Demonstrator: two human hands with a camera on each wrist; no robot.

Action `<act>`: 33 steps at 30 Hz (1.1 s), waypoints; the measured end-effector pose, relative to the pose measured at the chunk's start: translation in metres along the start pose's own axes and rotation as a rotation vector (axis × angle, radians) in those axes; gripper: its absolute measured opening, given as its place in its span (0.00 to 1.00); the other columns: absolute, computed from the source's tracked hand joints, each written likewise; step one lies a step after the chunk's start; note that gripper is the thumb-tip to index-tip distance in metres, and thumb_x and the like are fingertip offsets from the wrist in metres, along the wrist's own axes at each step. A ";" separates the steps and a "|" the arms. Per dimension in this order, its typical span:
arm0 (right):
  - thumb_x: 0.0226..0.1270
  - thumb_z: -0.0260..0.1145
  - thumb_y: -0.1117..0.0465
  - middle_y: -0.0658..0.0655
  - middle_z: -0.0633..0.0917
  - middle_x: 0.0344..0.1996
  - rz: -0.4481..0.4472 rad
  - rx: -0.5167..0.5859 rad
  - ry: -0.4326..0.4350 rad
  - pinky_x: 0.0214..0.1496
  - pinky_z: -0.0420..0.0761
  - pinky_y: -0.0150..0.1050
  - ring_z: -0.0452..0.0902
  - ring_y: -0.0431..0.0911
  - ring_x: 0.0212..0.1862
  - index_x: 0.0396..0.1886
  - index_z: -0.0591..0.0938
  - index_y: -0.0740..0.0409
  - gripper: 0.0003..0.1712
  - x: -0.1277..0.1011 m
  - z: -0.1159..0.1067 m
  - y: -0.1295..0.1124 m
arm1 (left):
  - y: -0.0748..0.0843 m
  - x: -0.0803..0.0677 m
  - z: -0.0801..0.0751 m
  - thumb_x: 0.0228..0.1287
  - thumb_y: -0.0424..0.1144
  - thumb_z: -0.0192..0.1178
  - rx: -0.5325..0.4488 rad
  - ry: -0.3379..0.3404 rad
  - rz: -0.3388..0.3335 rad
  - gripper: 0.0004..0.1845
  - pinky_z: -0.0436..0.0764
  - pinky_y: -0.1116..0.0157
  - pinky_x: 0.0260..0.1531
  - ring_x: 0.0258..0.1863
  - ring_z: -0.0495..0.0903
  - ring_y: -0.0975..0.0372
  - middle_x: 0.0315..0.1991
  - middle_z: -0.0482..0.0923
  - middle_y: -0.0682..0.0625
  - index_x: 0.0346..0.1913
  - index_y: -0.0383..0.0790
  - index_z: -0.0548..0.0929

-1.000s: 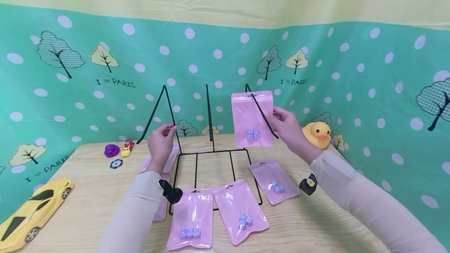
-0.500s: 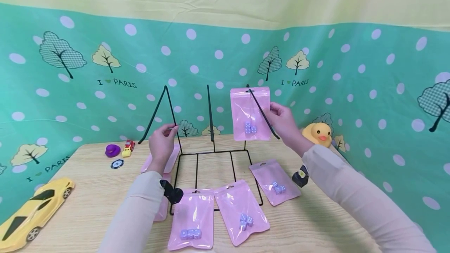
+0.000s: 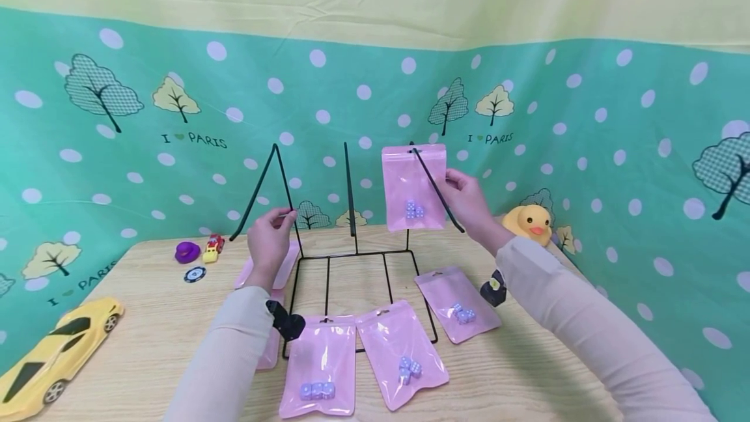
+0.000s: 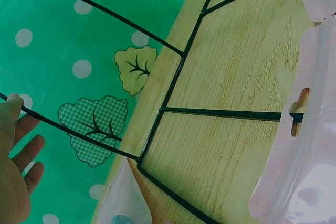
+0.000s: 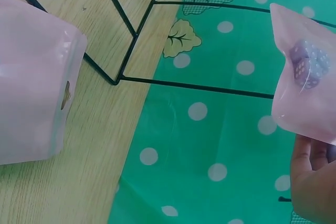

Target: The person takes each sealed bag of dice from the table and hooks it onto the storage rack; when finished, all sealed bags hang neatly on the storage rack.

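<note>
Wooden table (image 3: pixel 146 337), wire rack (image 3: pixel 351 239) steadied by left hand (image 3: pixel 268 239), fingers pinched on prong. Pink bag (image 3: pixel 414 187) gripped by right hand (image 3: pixel 469 204) at rack's right hook; hole may be missed, bag dropped.

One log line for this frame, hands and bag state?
left hand: holds black wire rack | right hand: pinches pink plastic dice bag at rack's right hook | three bags flat on table
</note>
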State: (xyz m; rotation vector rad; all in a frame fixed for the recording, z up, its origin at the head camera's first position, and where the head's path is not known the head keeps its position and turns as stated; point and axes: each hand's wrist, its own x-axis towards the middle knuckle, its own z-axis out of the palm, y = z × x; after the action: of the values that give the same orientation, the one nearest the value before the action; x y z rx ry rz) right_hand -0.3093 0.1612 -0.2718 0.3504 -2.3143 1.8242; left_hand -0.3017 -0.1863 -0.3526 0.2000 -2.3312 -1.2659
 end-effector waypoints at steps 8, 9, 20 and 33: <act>0.81 0.54 0.62 0.70 0.82 0.53 -0.032 0.009 0.000 0.53 0.81 0.33 0.81 0.42 0.44 0.66 0.74 0.70 0.21 0.003 0.001 0.003 | -0.001 0.000 -0.001 0.78 0.44 0.58 0.002 -0.002 0.007 0.17 0.77 0.48 0.55 0.52 0.83 0.45 0.51 0.85 0.37 0.58 0.37 0.85; 0.81 0.54 0.62 0.70 0.82 0.54 -0.032 0.008 0.000 0.53 0.81 0.33 0.81 0.42 0.45 0.66 0.74 0.70 0.21 0.003 0.001 0.003 | -0.001 0.000 -0.001 0.78 0.44 0.58 0.002 -0.003 0.007 0.17 0.77 0.48 0.55 0.52 0.83 0.45 0.51 0.85 0.36 0.58 0.37 0.84; 0.81 0.56 0.62 0.68 0.79 0.59 -0.029 -0.043 -0.037 0.65 0.75 0.45 0.76 0.55 0.60 0.68 0.73 0.68 0.22 0.003 -0.003 0.004 | 0.001 0.000 -0.001 0.78 0.45 0.57 0.000 -0.007 0.000 0.18 0.77 0.48 0.56 0.53 0.83 0.46 0.52 0.85 0.37 0.59 0.37 0.84; 0.77 0.64 0.51 0.63 0.77 0.63 -0.052 -0.224 -0.071 0.69 0.68 0.58 0.69 0.58 0.67 0.74 0.67 0.58 0.33 -0.016 -0.037 0.005 | 0.002 -0.002 -0.004 0.78 0.46 0.57 -0.014 -0.022 -0.009 0.18 0.78 0.48 0.56 0.54 0.82 0.47 0.53 0.85 0.38 0.59 0.38 0.84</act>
State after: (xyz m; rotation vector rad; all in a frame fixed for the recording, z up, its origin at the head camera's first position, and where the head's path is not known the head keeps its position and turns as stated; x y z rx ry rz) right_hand -0.2957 0.1994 -0.2721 0.4437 -2.5002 1.5328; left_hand -0.2979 -0.1871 -0.3502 0.1926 -2.3421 -1.2949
